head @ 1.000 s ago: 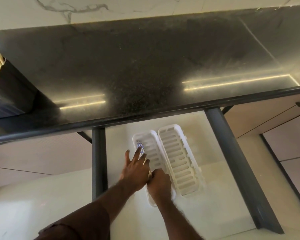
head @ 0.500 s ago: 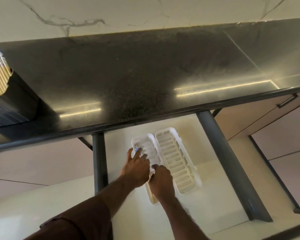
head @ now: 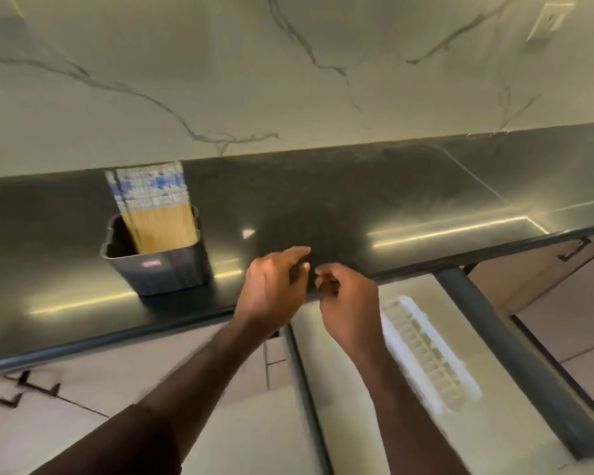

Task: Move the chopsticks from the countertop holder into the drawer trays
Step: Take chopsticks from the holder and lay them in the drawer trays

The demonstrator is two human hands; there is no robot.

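A dark grey holder (head: 158,267) stands on the black countertop (head: 357,200) at the left, packed with several wooden chopsticks (head: 155,207) that have blue and white patterned tops. My left hand (head: 271,289) and my right hand (head: 347,303) hover side by side over the counter's front edge, to the right of the holder. Both have loosely curled fingers and hold nothing. Below, in the open drawer (head: 515,341), one white slotted tray (head: 429,358) shows. My right arm hides the tray next to it.
A marble-look wall (head: 288,63) rises behind the counter, with a socket plate (head: 549,24) at the top right. A cabinet front with a dark handle (head: 573,250) sits right of the drawer. Pale floor tiles lie below left.
Both hands have lifted out of the drawer, away from the left tray, up to the counter edge. The view has swung up and left, bringing the holder fully into sight.
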